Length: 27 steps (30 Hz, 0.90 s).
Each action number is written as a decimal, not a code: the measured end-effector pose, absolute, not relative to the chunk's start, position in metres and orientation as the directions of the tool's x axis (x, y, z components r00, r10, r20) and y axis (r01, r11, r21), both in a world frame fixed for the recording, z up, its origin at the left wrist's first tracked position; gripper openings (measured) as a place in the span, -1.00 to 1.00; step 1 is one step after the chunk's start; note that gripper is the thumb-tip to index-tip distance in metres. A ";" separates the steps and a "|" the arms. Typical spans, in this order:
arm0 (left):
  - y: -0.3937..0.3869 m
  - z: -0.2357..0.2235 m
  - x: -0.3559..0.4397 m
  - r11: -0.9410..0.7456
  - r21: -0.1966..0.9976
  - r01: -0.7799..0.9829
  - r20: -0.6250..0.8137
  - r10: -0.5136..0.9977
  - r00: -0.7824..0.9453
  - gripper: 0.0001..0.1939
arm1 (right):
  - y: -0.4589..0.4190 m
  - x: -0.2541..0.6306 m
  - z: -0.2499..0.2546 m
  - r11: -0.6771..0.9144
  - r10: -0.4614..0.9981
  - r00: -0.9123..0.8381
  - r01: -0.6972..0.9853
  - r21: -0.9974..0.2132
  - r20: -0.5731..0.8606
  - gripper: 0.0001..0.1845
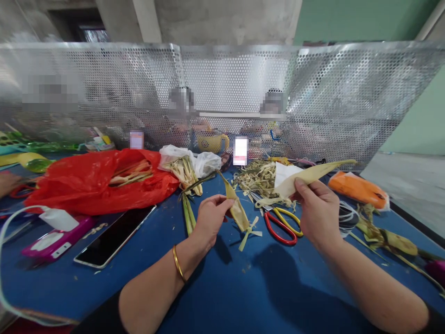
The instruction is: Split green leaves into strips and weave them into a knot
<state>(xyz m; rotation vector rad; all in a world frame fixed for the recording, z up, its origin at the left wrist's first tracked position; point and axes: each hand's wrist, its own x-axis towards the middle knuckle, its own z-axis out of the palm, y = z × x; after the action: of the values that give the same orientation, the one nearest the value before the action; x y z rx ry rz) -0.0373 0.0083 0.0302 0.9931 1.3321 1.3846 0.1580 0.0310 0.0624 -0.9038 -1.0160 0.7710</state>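
My left hand (211, 219) is closed in a pinch on a folded yellowish leaf piece (239, 211) with tied strips hanging from its lower end. My right hand (317, 209) is closed on a long pale leaf strip (314, 175) that points up and to the right. Both hands hover above the blue table (222, 287). Red-and-yellow-handled scissors (281, 223) lie on the table between the hands.
A red plastic bag (100, 183) with leaves lies at left, a white bag (189, 164) of leaves behind it. Leaf scraps (259, 178) pile up in the middle. A phone (113, 236), a pink case (57, 239), an orange packet (358, 189) and a perforated metal screen (222, 93) are around. Other people sit behind the screen.
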 end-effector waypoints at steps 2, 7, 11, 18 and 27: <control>0.007 0.031 -0.036 0.048 0.989 -0.143 -0.076 0.978 -0.194 -0.85 | 0.030 0.157 0.062 0.399 0.885 0.304 -0.107 -0.911 0.352 -0.85; 0.001 0.040 -0.035 0.124 0.883 -0.452 -0.119 0.992 0.040 -0.77 | 0.027 0.148 0.056 0.229 0.959 0.177 -0.040 -0.973 0.219 -0.79; -0.005 0.047 -0.035 0.140 0.762 -0.632 -0.021 0.981 0.192 -0.82 | 0.024 0.141 0.046 0.136 0.990 0.044 -0.009 -0.991 0.136 -0.74; -0.005 0.042 -0.028 0.151 0.816 -0.558 -0.063 0.983 0.174 -0.80 | 0.029 0.142 0.033 0.138 0.990 0.045 -0.027 -0.990 0.137 -0.72; -0.001 0.034 -0.028 -0.046 0.975 -0.219 0.041 0.999 -0.030 -0.78 | 0.015 0.148 0.064 0.159 0.966 -0.201 -0.024 -0.987 0.161 -0.82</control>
<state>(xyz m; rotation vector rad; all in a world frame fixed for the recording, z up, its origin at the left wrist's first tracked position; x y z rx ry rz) -0.0278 -0.0013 0.0339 1.0630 1.0415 1.3565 0.1481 0.0153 0.0640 -0.9790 -1.4226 1.2357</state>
